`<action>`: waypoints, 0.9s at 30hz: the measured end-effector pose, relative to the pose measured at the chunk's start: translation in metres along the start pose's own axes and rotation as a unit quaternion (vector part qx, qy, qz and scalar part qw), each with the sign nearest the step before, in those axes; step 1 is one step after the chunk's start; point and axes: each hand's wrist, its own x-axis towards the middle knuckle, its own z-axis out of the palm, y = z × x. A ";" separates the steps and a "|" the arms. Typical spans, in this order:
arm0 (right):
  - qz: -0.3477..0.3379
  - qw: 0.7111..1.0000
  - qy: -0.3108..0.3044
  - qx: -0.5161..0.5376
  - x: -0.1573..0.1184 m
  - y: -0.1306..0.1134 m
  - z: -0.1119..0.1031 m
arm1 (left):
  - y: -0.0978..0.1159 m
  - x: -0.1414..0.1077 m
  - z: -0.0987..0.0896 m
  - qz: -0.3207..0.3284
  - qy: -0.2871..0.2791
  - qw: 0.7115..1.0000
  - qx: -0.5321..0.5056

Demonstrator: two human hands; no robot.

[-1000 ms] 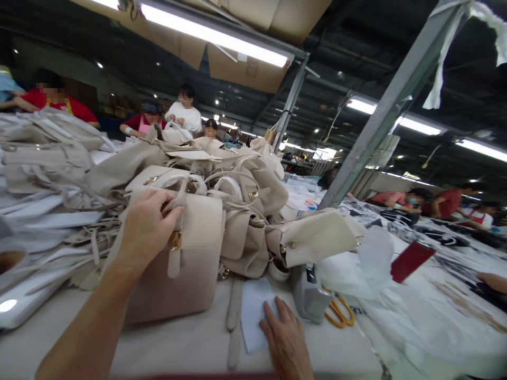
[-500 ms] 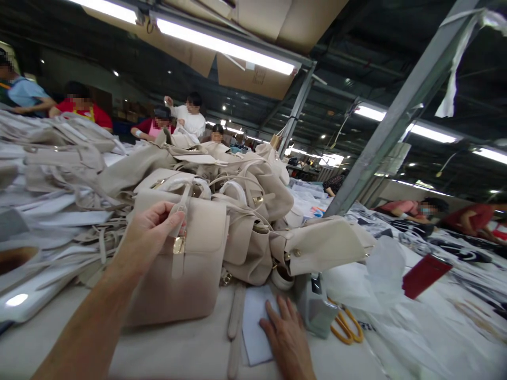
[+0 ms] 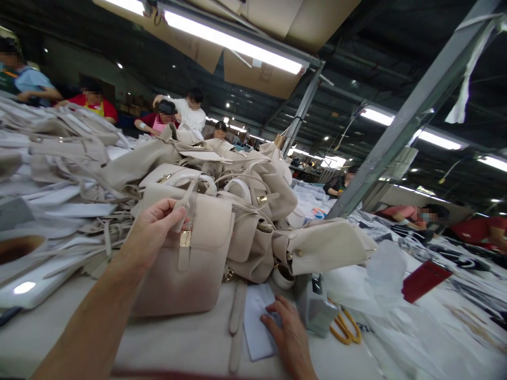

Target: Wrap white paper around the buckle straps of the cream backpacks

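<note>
A beige handbag (image 3: 198, 274) with a flap and a gold clasp stands upright on the table before me. My left hand (image 3: 164, 219) pinches the beige leather tag (image 3: 182, 210) that hangs at the bag's front, just above the clasp. Low on the right, my right hand (image 3: 288, 330) rests over the right edge of a folded white paper (image 3: 255, 316), its thumb and fingers apart. Whether its fingertips grip the sheet cannot be seen. A beige strap (image 3: 236, 319) lies left of the paper.
More beige bags (image 3: 253, 237) are heaped behind. Right of my right hand stands a grey tape dispenser-like block (image 3: 319, 311) with yellow-handled scissors (image 3: 345, 324) beside it. A red box-like object (image 3: 425, 279) lies among clear plastic. A slanted metal post (image 3: 380, 142) and co-workers are beyond.
The fingers of my right hand have drawn in and bent, where they lay flatter on the paper before. My left hand keeps its pinch on the tag. The view has shifted slightly.
</note>
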 end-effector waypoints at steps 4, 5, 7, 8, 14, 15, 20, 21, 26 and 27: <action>0.007 0.999 0.018 0.028 0.003 -0.002 -0.002 | -0.001 -0.001 0.002 0.013 0.005 1.000 -0.009; 0.003 0.999 0.015 0.033 0.004 -0.003 -0.003 | -0.001 -0.002 0.002 0.011 0.006 1.000 -0.011; -0.003 0.999 0.013 0.034 0.006 -0.002 -0.005 | -0.001 -0.003 0.002 0.002 0.004 1.000 -0.017; -0.006 0.999 0.014 0.031 0.006 -0.001 -0.006 | 0.000 -0.004 0.001 -0.002 0.004 1.000 -0.019; -0.026 0.999 0.004 -0.036 0.010 -0.003 -0.014 | -0.001 -0.003 -0.001 0.003 0.001 1.000 -0.021; -0.030 0.998 0.006 -0.049 0.012 -0.005 -0.017 | 0.000 -0.003 -0.001 0.005 0.002 1.000 -0.020; 0.010 1.000 0.002 -0.020 0.015 -0.006 -0.028 | 0.001 -0.003 0.000 0.001 0.006 1.000 -0.017; 0.025 1.000 -0.002 -0.001 0.015 -0.004 -0.029 | 0.001 -0.003 -0.001 -0.001 0.006 1.000 -0.017; 0.065 0.993 0.021 0.093 0.011 0.009 -0.032 | 0.001 -0.003 0.000 -0.006 0.009 1.000 -0.029; 0.064 0.991 0.034 0.109 0.011 0.009 -0.034 | 0.001 -0.004 0.000 -0.008 0.009 0.999 -0.031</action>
